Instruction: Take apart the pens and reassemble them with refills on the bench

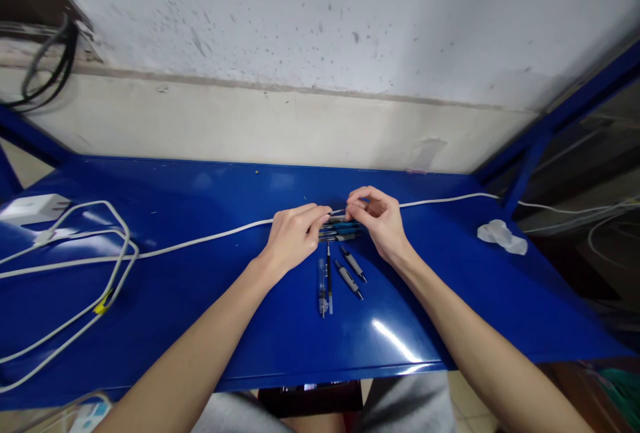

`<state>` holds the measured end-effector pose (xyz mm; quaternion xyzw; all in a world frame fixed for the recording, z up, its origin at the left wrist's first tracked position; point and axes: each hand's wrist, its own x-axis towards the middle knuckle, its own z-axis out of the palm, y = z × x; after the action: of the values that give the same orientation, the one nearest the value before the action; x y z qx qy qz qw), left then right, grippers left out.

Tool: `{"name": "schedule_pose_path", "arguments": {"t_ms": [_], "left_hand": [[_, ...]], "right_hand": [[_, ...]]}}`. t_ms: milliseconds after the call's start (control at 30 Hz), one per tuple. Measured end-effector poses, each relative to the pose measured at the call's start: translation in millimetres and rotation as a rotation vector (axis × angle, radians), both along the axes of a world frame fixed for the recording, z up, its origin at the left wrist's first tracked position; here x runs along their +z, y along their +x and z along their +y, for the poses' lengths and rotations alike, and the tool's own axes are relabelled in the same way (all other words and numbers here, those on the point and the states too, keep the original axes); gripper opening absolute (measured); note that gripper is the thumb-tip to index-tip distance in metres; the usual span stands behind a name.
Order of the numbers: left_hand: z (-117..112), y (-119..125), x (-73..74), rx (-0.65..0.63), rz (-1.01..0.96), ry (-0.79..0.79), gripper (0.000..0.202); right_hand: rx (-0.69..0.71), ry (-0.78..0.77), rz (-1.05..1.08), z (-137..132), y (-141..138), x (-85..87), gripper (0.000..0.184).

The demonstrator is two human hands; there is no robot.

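Pen parts (349, 280) (print too small)

1. The left forearm (200, 346) and right forearm (480, 346) angle inward from the lower corners.
2. The left hand (295, 236) arches palm-down, fingers curled.
3. The right hand (377, 220) bends toward it; the fingertips appear almost touching, though that's hard to tell.

A row of pen parts (340, 228) is laid at the frame's centre on the bench top (210, 183). Below it, a pen barrel (323, 288) and a refill (329, 280) are placed beside two pen grips (350, 271). A cable (200, 240) is stretched across the bench behind them, with a charger (35, 209) at left and a crumpled sheet (501, 236) at right.
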<state>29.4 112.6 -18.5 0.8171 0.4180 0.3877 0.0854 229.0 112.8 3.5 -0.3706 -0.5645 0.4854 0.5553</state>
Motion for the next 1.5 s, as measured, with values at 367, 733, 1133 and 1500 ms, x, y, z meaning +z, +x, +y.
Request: {"name": "schedule_pose_path", "arguments": {"t_ms": [367, 733, 1133, 1500], "left_hand": [[-1, 1, 2.6, 0.001, -0.027, -0.001, 0.024], [-1, 0, 1.6, -0.006, 0.004, -0.005, 0.024], [-9, 5, 10.7, -0.063, 0.093, 0.014, 0.024], [-5, 6, 2.3, -0.015, -0.009, 0.062, 0.023]], "right_hand": [[0.044, -0.002, 0.028, 1, 0, -0.9, 0.015], [0.071, -0.053, -0.090, -3, -1, -0.5, 0.024], [0.034, -0.093, -0.111, -5, -6, -4.5, 0.037], [-0.162, 0.007, -0.304, -16, 8, 3.0, 0.041]]}}
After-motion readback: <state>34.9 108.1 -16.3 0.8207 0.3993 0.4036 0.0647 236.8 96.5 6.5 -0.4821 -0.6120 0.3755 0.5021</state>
